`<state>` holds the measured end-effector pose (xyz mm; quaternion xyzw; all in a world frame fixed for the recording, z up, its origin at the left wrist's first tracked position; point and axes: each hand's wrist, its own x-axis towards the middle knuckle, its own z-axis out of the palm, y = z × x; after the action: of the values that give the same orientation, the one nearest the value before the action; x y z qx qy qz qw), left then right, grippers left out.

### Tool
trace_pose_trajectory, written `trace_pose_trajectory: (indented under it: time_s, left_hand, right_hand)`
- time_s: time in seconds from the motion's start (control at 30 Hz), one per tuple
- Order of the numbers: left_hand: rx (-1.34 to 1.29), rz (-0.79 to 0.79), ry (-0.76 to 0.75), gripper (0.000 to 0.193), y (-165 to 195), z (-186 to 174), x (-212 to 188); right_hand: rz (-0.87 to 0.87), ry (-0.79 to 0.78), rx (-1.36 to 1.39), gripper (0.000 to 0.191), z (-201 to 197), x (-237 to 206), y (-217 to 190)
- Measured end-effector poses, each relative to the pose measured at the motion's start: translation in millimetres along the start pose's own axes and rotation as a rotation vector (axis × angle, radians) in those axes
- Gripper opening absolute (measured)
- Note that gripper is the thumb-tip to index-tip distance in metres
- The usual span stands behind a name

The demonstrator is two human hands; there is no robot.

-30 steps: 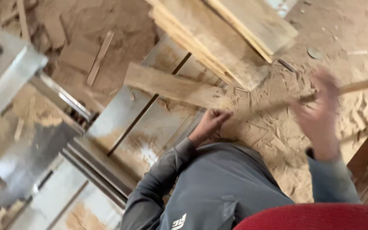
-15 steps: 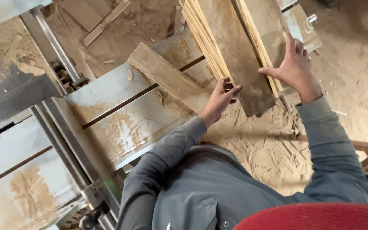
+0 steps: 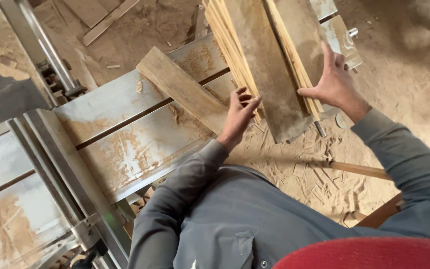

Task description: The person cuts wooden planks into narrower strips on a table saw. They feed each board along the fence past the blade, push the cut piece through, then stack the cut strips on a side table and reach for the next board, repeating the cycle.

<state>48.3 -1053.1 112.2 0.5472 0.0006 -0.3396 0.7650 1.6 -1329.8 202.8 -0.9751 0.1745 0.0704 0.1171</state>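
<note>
Both hands are on the timber now. Half a second back the left hand (image 3: 239,113) was only arriving at the near end of the board stack; now its fingertips are curled against the thin edge-on boards (image 3: 232,47), touching but not closed round anything. The right hand (image 3: 333,83), which a second ago was swinging blurred off at three o'clock with a stick, has come in and settled with the palm open and the fingers spread, thumb hooked on the right edge of the wide grey plank (image 3: 269,74). So the grip on both sides is loose: open hands pressing and steadying, nothing clenched. My read is that the plank has been brought square onto the pile and is being lined up.

The plank lies on top of the stack, running from twelve o'clock down to its near end at centre frame, overhanging the metal saw counter (image 3: 125,134). At ten o'clock from the left hand a shorter brown board (image 3: 182,89) lies slantwise across the counter's slot, just beside the stack.

As for containers, none are in view. Sawdust and chips lie loose on the floor (image 3: 399,74) at three o'clock, and a stick (image 3: 359,169) rests there at four.
</note>
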Motion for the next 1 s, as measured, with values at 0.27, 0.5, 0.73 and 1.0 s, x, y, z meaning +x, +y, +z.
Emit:
trace_pose_trajectory:
  time_s: [0.27, 0.5, 0.73, 1.0]
  left_hand:
    - [0.067, 0.292, 0.109, 0.062, 14, -12, -8]
    - [0.044, 0.452, 0.015, 0.081, 68, -14, -39]
    - [-0.329, 0.446, 0.04, 0.12, 105, -63, -67]
    - [-0.493, 0.332, 0.073, 0.099, 54, -168, -73]
  right_hand:
    - [0.187, -0.232, 0.921, 0.124, -67, -6, -18]
    - [-0.089, -0.412, 1.355, 0.103, -87, -73, -93]
    - [-0.236, -0.501, 1.446, 0.098, 14, -96, -210]
    - [-0.353, -0.436, 1.263, 0.097, 116, -75, -239]
